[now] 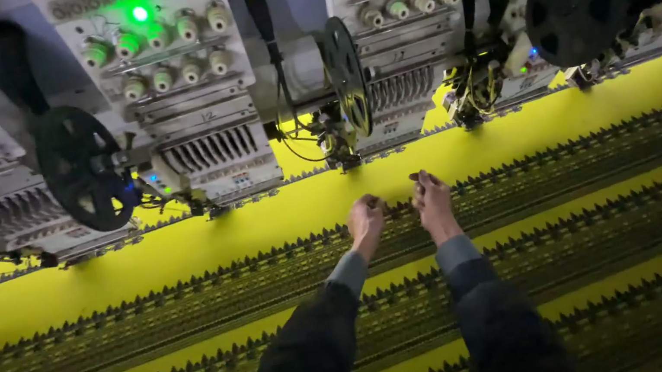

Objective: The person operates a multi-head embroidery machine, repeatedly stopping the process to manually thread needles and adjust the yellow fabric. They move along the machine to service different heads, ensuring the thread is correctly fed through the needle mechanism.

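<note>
- Both hands reach forward side by side onto the yellow fabric (208, 244), at the upper edge of its nearest dark embroidered band (573, 167).
- Left hand (366, 223) is curled, fingers drawn together in a loose fist on the band's toothed edge; whether anything is pinched in that grip cannot be told.
- Right hand (433, 201) lies just beside it, fingertips bunched and raised; something small and dark shows at the tips, too small to make out.
- Dark sleeves with grey cuffs (455, 253) run back from the hands across the lower bands.
- Beyond the hands, a plain yellow strip separates the band from the embroidery heads.
- Straight above the hands stands a narrow black reel (346, 74), seen edge-on, with thin threads hanging below it.
- Left of that reel is a white machine head (192, 102) with rows of knobs and a green light (140, 13); another black spoked wheel (82, 167) sits further left.
- Right of the reel, a third black wheel (575, 5) hangs well apart from the hands.
</note>
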